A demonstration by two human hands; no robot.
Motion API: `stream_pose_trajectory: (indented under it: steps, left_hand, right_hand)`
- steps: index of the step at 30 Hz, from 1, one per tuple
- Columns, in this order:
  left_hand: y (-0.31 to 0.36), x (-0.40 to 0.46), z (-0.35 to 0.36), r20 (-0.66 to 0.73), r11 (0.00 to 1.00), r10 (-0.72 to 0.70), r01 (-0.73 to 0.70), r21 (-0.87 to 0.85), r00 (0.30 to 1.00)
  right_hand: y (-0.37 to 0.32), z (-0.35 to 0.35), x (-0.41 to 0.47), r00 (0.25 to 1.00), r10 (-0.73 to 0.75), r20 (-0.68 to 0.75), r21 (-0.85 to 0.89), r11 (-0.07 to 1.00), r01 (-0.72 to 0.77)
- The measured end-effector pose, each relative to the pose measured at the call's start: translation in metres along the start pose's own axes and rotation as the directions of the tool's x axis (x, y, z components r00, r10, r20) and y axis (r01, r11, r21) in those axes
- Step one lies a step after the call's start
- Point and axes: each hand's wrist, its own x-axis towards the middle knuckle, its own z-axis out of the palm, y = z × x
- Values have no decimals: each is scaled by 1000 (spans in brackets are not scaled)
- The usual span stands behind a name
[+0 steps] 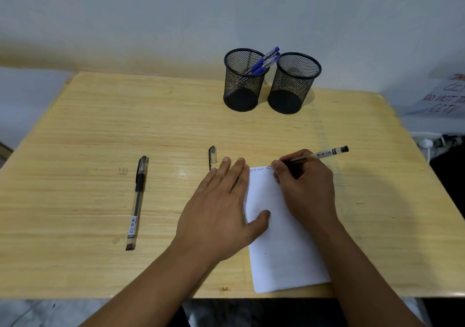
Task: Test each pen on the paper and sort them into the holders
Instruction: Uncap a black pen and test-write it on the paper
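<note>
Capped black gel pen [137, 202] lies alone on the surface [75, 130]; light, stiff, slick, so grab its rubber grip. Left hand [221, 211] lies flat, pinning the flimsy paper [281, 246]. Right hand [305, 188] pinches an uncapped pen [324, 154], tip at the paper's top edge.

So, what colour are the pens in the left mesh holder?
Blue pens, seen in the head view.

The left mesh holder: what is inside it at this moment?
Inside the left mesh holder stand blue pens, leaning to the right over its rim; two caps show clearly. The mesh blurs their lower ends, so more pens cannot be excluded.
</note>
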Motion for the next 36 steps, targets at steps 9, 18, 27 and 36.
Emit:
stream_pose_trajectory:
  steps: [9, 18, 27, 36]
  left_hand:
    - [0, 0, 0, -8, 1000, 3, -3, -2, 1000]
    - [0, 0, 0, -15, 1000, 1, -1, -10, 1000]
    - [-1, 1, 0, -10, 1000, 1, -2, -18, 1000]
    - [0, 1, 0, -17, 1000, 5, -5, -15, 1000]
  right_hand:
    - [-1, 1, 0, 1000, -12, 5, -27, 1000, 12]
    - [-2, -1, -2, 1000, 0, 3, -3, 1000, 0]
    - [-5, 0, -2, 1000, -1, -8, -1, 1000, 1]
    - [-7, -1, -3, 1000, -16, -2, -7, 1000, 16]
